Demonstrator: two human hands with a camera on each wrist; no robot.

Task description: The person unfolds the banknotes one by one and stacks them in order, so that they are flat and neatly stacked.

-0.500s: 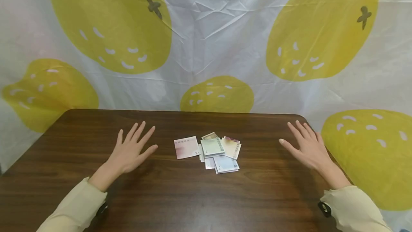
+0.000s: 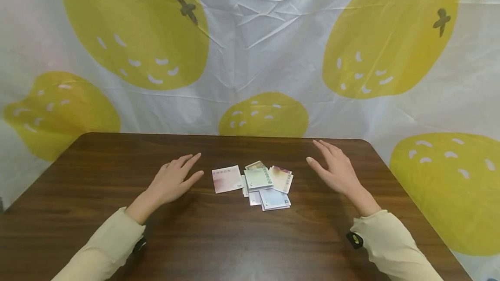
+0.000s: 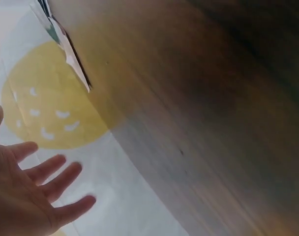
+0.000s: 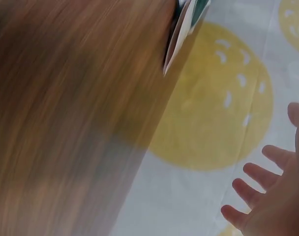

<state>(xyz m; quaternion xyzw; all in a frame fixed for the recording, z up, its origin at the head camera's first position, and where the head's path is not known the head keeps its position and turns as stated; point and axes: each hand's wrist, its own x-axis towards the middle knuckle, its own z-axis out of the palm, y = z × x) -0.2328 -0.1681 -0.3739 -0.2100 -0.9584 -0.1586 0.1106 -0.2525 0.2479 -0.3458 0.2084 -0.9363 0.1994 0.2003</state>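
Observation:
A loose pile of paper banknotes lies in the middle of the table, some overlapping. A pinkish note (image 2: 227, 179) is at its left, a pale green note (image 2: 258, 178) on top, a bluish note (image 2: 275, 198) in front and a cream note (image 2: 281, 179) at the right. My left hand (image 2: 170, 181) is held left of the pinkish note, fingers extended and holding nothing. To the right of the pile is my right hand (image 2: 335, 169), its thumb apart from the straight fingers, also holding nothing. Both wrist views show the spread fingers (image 3: 61, 179) and the notes edge-on.
The dark wooden table (image 2: 242, 246) has rounded far corners. Behind it hangs a white cloth (image 2: 265, 47) printed with large yellow fruit. Pale sleeves (image 2: 113, 242) cover both forearms, with a dark band at each wrist.
Both hands have moved inward toward the banknotes, the right one farther. Their fingers are less spread than before. The notes have stayed in place.

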